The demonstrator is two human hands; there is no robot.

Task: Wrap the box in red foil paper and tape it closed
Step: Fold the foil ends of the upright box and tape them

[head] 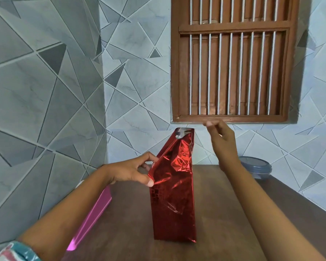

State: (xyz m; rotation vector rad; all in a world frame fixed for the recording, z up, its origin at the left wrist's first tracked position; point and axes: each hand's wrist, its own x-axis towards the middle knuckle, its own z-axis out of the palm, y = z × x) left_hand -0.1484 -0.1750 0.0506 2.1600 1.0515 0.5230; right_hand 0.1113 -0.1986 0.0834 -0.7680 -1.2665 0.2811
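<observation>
At the lower left, a glossy pink foil sheet (94, 213) lies along the edge of the dark wooden table (224, 213). In the centre the box (174, 219) stands upright, sheathed in crinkled, mirror-bright red foil paper (175, 162) that is loose at the top. The left hand (137, 171) pinches the foil's left edge, probably to keep the wrap taut. Higher up, the right hand (222, 142) hovers with its fingertips drawn together; whether they hold tape cannot be told. Behind it sits a round blue-grey lidded container (256, 166).

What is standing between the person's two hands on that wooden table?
In the head view, the red foil-wrapped box stands upright between them. The left hand pinches its left edge; the right hand is raised beside its top, not touching it.
</observation>
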